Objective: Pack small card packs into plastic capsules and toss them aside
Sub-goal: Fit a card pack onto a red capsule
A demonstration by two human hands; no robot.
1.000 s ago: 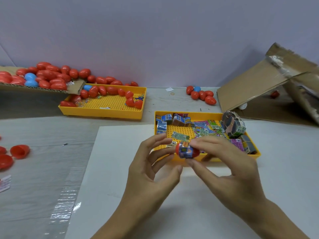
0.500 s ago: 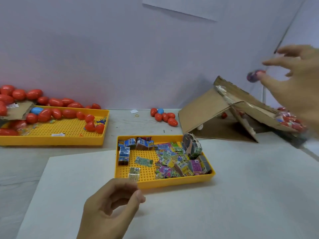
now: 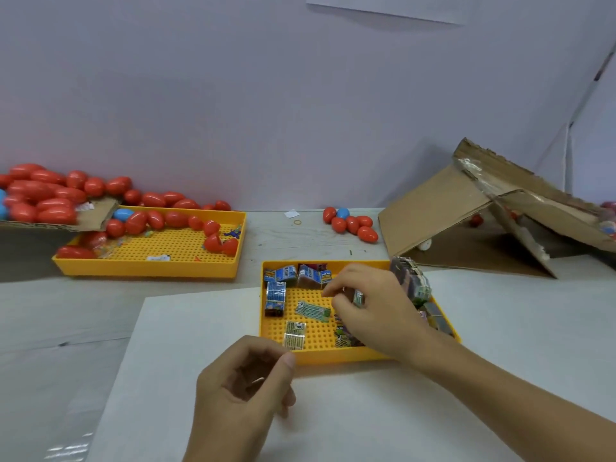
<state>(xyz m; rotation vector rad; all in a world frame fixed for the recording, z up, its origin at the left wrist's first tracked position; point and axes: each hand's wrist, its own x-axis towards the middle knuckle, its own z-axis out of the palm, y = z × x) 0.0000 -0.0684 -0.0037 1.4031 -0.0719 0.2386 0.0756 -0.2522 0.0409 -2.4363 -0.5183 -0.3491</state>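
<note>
Right hand in the card-pack tray, left hand idle in front of it.

Left hand (image 3: 245, 383) hovers over the white sheet (image 3: 333, 421) just before the near yellow tray (image 3: 333, 356), fingers loosely curled, thumb up, holding nothing. Right hand (image 3: 370, 305) reaches into that tray, forearm crossing its near right corner, fingertips pinching a small card pack (image 3: 358, 297). Loose card packs (image 3: 313, 310) lie flat on the perforated floor; blue-printed ones stand along the far-left wall; a banded bundle of packs (image 3: 411, 280) sits at the far-right corner. Farther left, a second yellow tray (image 3: 150, 266) holds red and blue capsules (image 3: 166, 220). Small capsule cluster (image 3: 350, 223) near the wall. Cardboard box (image 3: 466, 215) lies tipped at far right.
</note>
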